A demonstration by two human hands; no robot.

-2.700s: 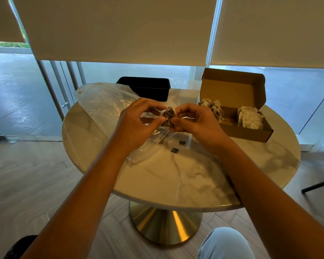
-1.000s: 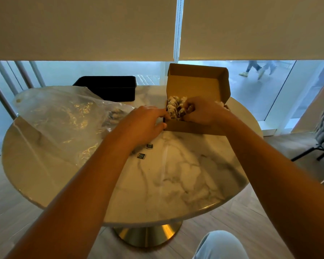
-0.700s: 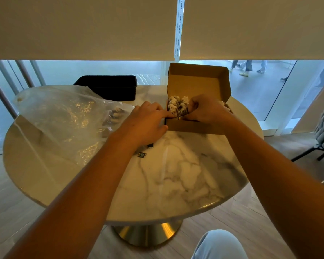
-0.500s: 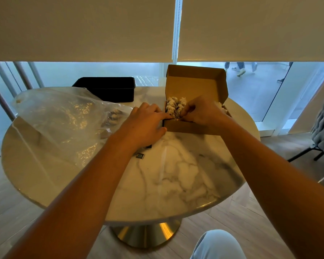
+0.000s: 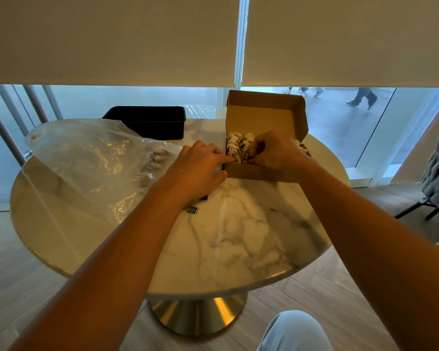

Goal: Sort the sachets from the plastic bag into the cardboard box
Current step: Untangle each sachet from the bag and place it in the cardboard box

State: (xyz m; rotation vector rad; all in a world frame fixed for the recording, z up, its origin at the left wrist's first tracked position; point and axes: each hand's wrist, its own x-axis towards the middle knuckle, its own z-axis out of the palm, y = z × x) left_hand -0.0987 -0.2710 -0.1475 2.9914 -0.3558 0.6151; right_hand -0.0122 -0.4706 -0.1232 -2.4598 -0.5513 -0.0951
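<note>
Right hand (image 5: pixel 274 153) grip pinches a sachet (image 5: pixel 246 154) into the row inside cardboard box (image 5: pixel 254 172), left hand (image 5: pixel 200 168) fingers straight, bracing its corner so it won't slide on the counter (image 5: pixel 238 236); plastic bag (image 5: pixel 86 160) just left.

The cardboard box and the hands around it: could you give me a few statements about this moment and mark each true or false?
1. The cardboard box has its lid standing open. True.
2. The right hand reaches into the box among the sachets. True.
3. The left hand is inside the plastic bag. False: it rests at the box's left front corner.
4. The black container sits on the floor. False: it is on the table.
</note>
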